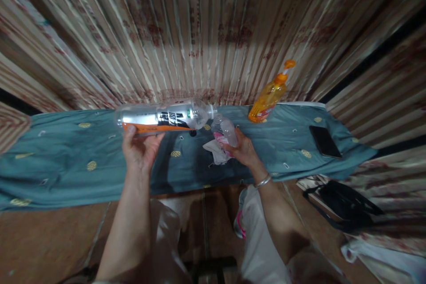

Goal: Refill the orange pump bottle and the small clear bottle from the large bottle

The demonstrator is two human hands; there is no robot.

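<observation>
My left hand (141,146) is closed around the underside of a large clear plastic bottle (156,117) with a silver, black and orange label. That bottle lies almost level in the air, its uncapped mouth facing right. In my right hand (244,148) is a smaller clear plastic bottle (228,128) with a pink label, tilted so its neck points up and left. The two mouths are close together; I cannot tell whether they touch. A pale crumpled cloth (218,153) lies just below the small bottle. Under the large bottle sits a small dark cap-like piece (193,133).
A teal patterned cloth (109,177) covers the long narrow table. An orange pump bottle (268,100) stands at the back right, and a black phone (325,141) lies farther right. Pleated curtains (206,31) hang close behind. A black bag (346,204) is at the lower right.
</observation>
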